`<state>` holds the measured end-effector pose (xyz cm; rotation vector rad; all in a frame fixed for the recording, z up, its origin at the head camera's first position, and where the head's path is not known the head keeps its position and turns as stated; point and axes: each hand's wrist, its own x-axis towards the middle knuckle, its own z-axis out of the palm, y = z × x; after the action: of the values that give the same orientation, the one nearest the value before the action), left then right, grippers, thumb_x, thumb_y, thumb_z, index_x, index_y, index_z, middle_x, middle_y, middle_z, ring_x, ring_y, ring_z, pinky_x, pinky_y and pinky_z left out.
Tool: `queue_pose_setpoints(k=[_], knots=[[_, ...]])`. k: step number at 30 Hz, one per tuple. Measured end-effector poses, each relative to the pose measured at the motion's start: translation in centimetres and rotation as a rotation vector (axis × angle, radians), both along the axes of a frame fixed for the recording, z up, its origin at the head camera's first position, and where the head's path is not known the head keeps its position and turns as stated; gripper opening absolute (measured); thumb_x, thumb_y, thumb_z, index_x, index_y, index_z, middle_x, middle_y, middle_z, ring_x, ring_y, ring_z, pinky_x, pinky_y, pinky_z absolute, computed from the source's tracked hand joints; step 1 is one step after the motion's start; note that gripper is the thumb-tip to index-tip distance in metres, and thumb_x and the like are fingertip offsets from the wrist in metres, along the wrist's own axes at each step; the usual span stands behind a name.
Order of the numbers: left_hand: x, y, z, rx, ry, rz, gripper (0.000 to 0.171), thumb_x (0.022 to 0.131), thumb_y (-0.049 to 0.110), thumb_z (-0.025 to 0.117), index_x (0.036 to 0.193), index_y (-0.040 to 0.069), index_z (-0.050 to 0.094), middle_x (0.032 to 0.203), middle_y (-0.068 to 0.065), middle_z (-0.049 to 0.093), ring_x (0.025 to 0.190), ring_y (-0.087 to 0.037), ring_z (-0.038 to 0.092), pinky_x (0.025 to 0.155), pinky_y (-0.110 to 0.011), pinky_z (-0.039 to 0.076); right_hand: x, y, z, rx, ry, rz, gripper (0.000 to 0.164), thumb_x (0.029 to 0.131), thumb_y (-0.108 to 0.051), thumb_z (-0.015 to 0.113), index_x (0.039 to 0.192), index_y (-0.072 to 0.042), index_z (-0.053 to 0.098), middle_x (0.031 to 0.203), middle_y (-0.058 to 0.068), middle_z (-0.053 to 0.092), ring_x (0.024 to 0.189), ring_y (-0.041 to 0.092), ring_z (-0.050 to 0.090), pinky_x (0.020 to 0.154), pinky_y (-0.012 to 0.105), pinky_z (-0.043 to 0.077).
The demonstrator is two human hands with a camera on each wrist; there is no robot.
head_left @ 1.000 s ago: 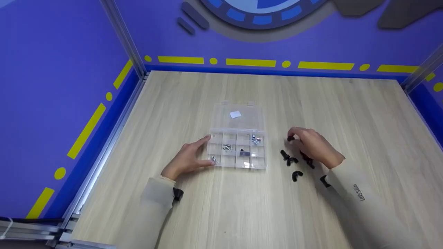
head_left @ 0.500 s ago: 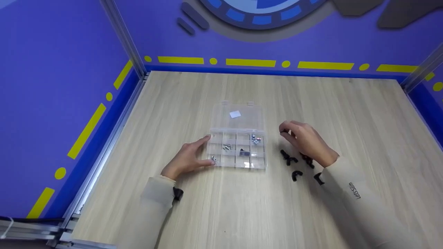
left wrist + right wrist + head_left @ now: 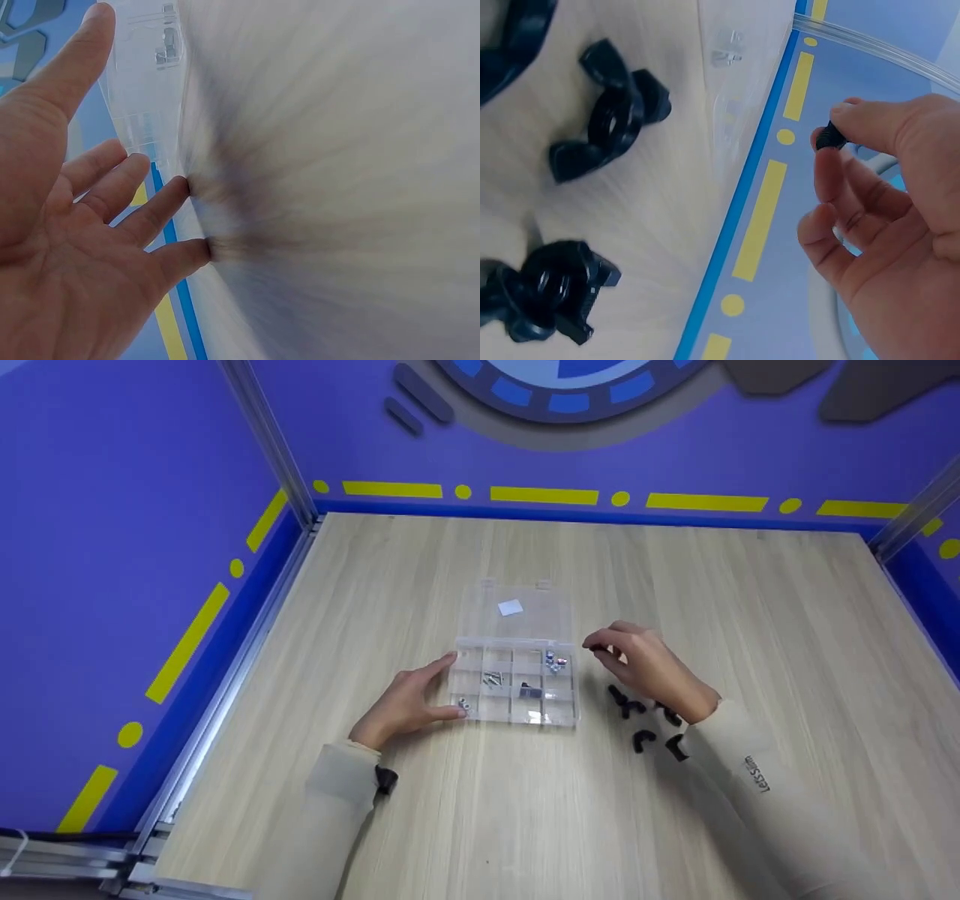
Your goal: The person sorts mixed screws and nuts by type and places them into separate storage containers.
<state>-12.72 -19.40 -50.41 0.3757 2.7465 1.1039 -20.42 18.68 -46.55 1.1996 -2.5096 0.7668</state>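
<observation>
A clear plastic compartment box (image 3: 519, 724) lies on the table with its lid (image 3: 540, 619) folded back. My left hand (image 3: 405, 701) rests at its left side, fingers fairly straight, thumb at the near left corner. Thumb and fingertips of my right hand (image 3: 646, 664) pinch a small black ribbed piece (image 3: 829, 138), mostly covered by the fingers. This hand is raised just right of the box. Below it lie several black wing nuts (image 3: 641, 741), one wing nut (image 3: 634, 105) showing its centre hole in the right wrist view.
Box compartments hold silver screws (image 3: 492, 679), shiny metal nuts (image 3: 555, 662), a dark piece (image 3: 529, 691) and small metal parts (image 3: 463, 704) by the left thumb. A white label (image 3: 510, 607) is on the lid. Blue walls (image 3: 187, 547) bound the table (image 3: 525, 825).
My right hand has lifted from among the black wing nuts and moved left towards the box with the small black ribbed piece. The left hand and the box stay in place.
</observation>
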Motion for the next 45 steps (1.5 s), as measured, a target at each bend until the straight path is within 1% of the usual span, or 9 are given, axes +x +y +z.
queue_pose_setpoints(k=[8,12,16,22,26,32,36,40,45], knots=[[0.0,0.0,-0.2,0.000,-0.023,0.010,0.097,0.081,0.035,0.090,0.160,0.012,0.038,0.162,-0.007,0.038,0.149,-0.022,0.036,0.123,-0.037,0.029,0.2,-0.9,0.2,0.003,-0.094,-0.039,0.019,0.096,0.004,0.065,0.108,-0.005,0.077,0.097,0.008,0.076,0.078,0.015,0.065,0.067,0.034,0.057],[0.0,0.0,-0.1,0.008,-0.020,0.012,0.097,0.080,0.035,0.090,0.160,0.012,0.038,0.162,-0.006,0.038,0.149,-0.023,0.036,0.123,-0.038,0.029,0.2,-1.2,0.3,0.012,-0.104,-0.063,0.019,0.098,0.002,0.065,0.109,-0.006,0.078,0.100,0.006,0.078,0.081,0.018,0.067,0.071,0.037,0.058],[0.1,0.0,0.0,0.014,-0.010,0.006,0.097,0.080,0.035,0.090,0.159,0.011,0.039,0.162,-0.008,0.039,0.149,-0.024,0.037,0.123,-0.039,0.030,0.3,-1.3,0.4,0.018,-0.099,-0.046,0.019,0.097,0.001,0.068,0.111,-0.007,0.079,0.101,0.005,0.078,0.087,0.021,0.070,0.076,0.041,0.058],[0.1,0.0,0.0,0.014,-0.008,0.011,0.096,0.081,0.036,0.089,0.159,0.011,0.040,0.161,-0.008,0.040,0.148,-0.023,0.038,0.122,-0.039,0.030,0.4,-1.9,0.7,0.029,-0.123,-0.011,0.020,0.095,0.002,0.070,0.110,-0.009,0.079,0.100,0.002,0.078,0.085,0.018,0.068,0.073,0.038,0.055],[0.1,0.0,-0.1,-0.001,-0.008,0.017,0.096,0.081,0.038,0.089,0.159,0.012,0.040,0.161,-0.007,0.040,0.148,-0.023,0.038,0.122,-0.037,0.030,0.4,-2.4,0.8,0.020,-0.172,0.035,0.018,0.096,0.006,0.067,0.104,-0.007,0.076,0.098,0.002,0.077,0.086,0.016,0.069,0.073,0.038,0.058],[0.1,0.0,-0.1,-0.003,-0.003,0.017,0.095,0.081,0.038,0.089,0.159,0.012,0.040,0.161,-0.007,0.041,0.148,-0.023,0.038,0.122,-0.038,0.030,0.4,-3.2,1.0,0.036,-0.190,0.055,0.020,0.095,0.009,0.064,0.096,-0.005,0.077,0.091,0.005,0.076,0.082,0.016,0.069,0.071,0.039,0.059],[0.1,0.0,-0.2,0.000,-0.007,0.018,0.095,0.082,0.037,0.088,0.159,0.012,0.040,0.161,-0.007,0.040,0.148,-0.023,0.038,0.122,-0.038,0.030,0.4,-3.6,1.3,0.055,-0.200,0.057,0.019,0.094,0.006,0.066,0.101,-0.005,0.080,0.095,0.007,0.077,0.082,0.016,0.067,0.071,0.036,0.059],[0.1,0.0,-0.1,0.000,-0.006,0.018,0.094,0.082,0.037,0.088,0.159,0.012,0.040,0.161,-0.007,0.040,0.148,-0.023,0.038,0.122,-0.038,0.030,0.4,-3.9,1.5,0.067,-0.169,0.063,0.019,0.094,0.002,0.071,0.107,-0.007,0.080,0.103,0.005,0.077,0.087,0.016,0.068,0.072,0.034,0.059],[0.1,-0.1,-0.1,0.008,-0.003,0.012,0.095,0.081,0.036,0.089,0.159,0.011,0.040,0.161,-0.008,0.041,0.148,-0.023,0.038,0.122,-0.038,0.030,0.7,-4.3,1.4,0.083,-0.176,0.064,0.028,0.093,0.001,0.072,0.119,-0.008,0.077,0.117,0.009,0.075,0.107,0.024,0.070,0.077,0.037,0.059]])
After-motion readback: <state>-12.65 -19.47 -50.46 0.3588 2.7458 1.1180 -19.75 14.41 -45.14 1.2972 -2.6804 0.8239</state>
